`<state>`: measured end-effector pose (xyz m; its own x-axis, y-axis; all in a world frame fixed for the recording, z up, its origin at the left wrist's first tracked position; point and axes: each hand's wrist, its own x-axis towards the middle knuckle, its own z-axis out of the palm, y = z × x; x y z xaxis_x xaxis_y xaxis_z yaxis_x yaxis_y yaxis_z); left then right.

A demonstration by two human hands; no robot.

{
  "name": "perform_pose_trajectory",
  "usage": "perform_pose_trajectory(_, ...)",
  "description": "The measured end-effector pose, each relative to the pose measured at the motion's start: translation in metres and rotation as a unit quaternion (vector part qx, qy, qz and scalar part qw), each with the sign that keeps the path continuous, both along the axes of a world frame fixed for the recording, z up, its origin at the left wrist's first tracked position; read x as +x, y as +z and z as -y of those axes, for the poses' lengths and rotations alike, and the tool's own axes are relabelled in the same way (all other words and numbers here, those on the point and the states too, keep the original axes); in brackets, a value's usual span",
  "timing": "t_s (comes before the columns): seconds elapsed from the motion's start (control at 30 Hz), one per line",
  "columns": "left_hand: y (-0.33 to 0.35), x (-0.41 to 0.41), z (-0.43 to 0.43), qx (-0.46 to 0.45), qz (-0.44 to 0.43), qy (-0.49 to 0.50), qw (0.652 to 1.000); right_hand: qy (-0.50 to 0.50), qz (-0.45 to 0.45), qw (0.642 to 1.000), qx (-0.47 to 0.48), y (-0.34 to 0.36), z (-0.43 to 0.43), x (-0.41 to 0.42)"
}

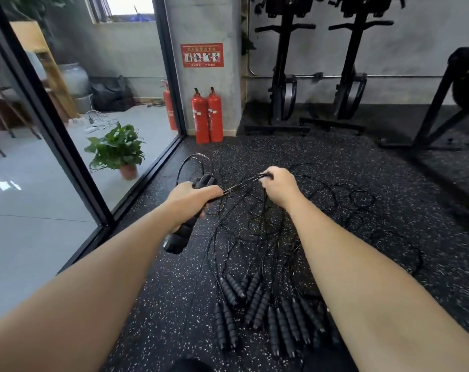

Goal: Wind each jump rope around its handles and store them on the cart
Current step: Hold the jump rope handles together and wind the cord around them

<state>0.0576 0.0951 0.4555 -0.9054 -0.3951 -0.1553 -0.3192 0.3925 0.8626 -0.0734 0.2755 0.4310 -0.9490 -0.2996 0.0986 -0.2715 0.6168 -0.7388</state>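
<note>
We are starting with the writing: a red sign (202, 55) is hanging on the grey pillar (209, 22), showing a row of four small pictograms with lettering above and below, all too blurred for us to read. Under it two red extinguishers (208, 116) are standing upright, touching side by side at the pillar's foot, each carrying a white label we are not able to make out. A third red one (169, 108) is standing just behind the glass wall (40, 103). The left hand (193, 196) is gripping a pair of black foam handles (182, 232) together, fingers wrapped tight round their upper part, the lower ends slanting down and left in the air above the floor (362, 178). Thin black cord (238, 186) is running taut from that fist to the right hand (280, 185), which is pinching the strands with its fingers curled closed on them, near the left hand and at about the same height; a loop of the cord is arching above the left fist. Below both hands more ropes (257, 304) are lying on the speckled black floor, handles bunched in rough rows, cords tangling upward under the hands and curling off to the right. The right forearm is covering the bunch's right edge. Beyond the glass a potted plant (119, 149) is sitting on pale tiles. Two black machines (283, 84) are standing against the far wall, and a slanted black frame (437, 111) is crossing the right edge.
</note>
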Motion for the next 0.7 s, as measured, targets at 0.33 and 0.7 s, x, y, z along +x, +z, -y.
perform_pose_trajectory(0.33, 0.006, -0.021, -0.012, 0.036, -0.042, 0.011, 0.998, 0.044, -0.314, 0.948, 0.027, 0.085, 0.012, -0.018)
perform_pose_trajectory(0.7, 0.004, -0.020, -0.034, 0.014, -0.031, -0.008, 0.999, 0.030, -0.365, 0.918, 0.151, 0.086, -0.020, -0.019)
